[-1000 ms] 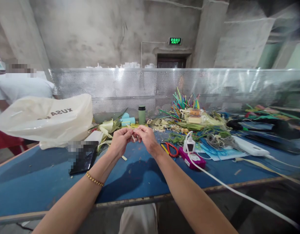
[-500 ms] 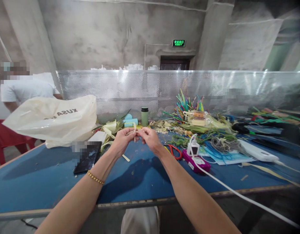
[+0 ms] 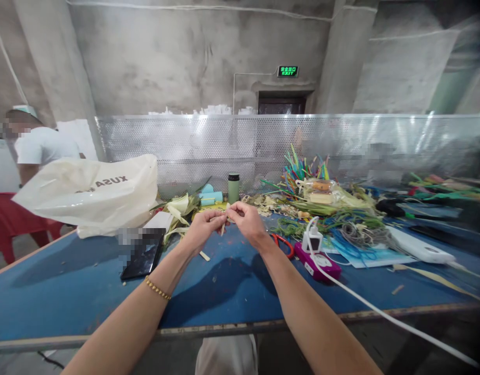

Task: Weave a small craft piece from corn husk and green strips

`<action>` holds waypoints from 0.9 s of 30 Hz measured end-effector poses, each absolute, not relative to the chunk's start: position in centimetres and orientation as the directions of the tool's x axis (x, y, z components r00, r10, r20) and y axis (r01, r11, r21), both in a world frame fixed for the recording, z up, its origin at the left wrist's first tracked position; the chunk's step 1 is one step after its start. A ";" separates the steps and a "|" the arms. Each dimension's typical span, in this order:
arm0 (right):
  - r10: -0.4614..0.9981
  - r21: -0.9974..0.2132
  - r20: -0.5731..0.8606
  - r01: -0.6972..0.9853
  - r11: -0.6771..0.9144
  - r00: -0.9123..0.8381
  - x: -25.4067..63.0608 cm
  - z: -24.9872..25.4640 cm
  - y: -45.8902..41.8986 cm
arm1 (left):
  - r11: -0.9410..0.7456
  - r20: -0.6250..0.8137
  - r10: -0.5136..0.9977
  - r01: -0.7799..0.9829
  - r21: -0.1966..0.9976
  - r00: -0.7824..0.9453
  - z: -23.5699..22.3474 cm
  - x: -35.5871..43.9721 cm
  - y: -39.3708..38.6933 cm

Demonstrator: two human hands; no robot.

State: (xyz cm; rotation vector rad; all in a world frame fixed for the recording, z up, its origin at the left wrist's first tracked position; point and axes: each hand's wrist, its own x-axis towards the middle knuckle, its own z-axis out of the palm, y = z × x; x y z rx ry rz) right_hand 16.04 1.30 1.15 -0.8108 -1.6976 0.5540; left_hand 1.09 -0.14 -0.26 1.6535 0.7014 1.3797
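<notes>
My left hand (image 3: 204,229) and my right hand (image 3: 245,221) meet above the middle of the blue table (image 3: 209,307). Both are closed in a pinch on a thin pale strip (image 3: 223,229), which looks like dried leaf or husk. Its lower end pokes out below the fingers; the rest is mostly hidden in them. Left of my hands lies a pile of pale and green husk leaves (image 3: 179,208). A short cut strip (image 3: 204,255) rests on the table under my left wrist. Red-handled scissors (image 3: 282,245) lie partly behind my right forearm.
A green bottle (image 3: 233,188) and a light-blue roll (image 3: 211,198) stand behind my hands. Left are a dark tablet (image 3: 144,255) and a large white plastic bag (image 3: 95,190). Right are a purple power block (image 3: 318,263) with a white cable, and tangled cords (image 3: 357,234). A person in white (image 3: 48,146) stands far left.
The view has turned slightly left, so the scene sits further right. My fingers have shifted on the strip, which stood up above them half a second ago. The person at left shows more.
</notes>
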 end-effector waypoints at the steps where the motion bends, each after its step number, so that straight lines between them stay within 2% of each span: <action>1: 0.755 -0.723 0.638 0.218 0.655 -0.152 16.0 1.2 1.2 | -0.482 0.491 0.842 -0.100 0.871 0.221 -0.3 1.1 -0.1; 5: 0.749 -0.726 0.642 0.185 0.662 -0.164 15.7 1.1 1.1 | -0.446 0.469 0.865 -0.153 0.882 0.177 -0.4 1.3 -0.2; 9: 0.741 -0.705 0.663 0.242 0.666 -0.105 15.4 0.5 1.5 | -0.414 0.444 0.876 -0.181 0.892 0.187 -0.5 1.5 -0.2; 27: 0.749 -0.737 0.662 0.163 0.656 -0.025 14.7 -0.2 1.7 | -0.465 0.480 0.852 -0.118 0.877 0.209 -0.3 1.8 -0.6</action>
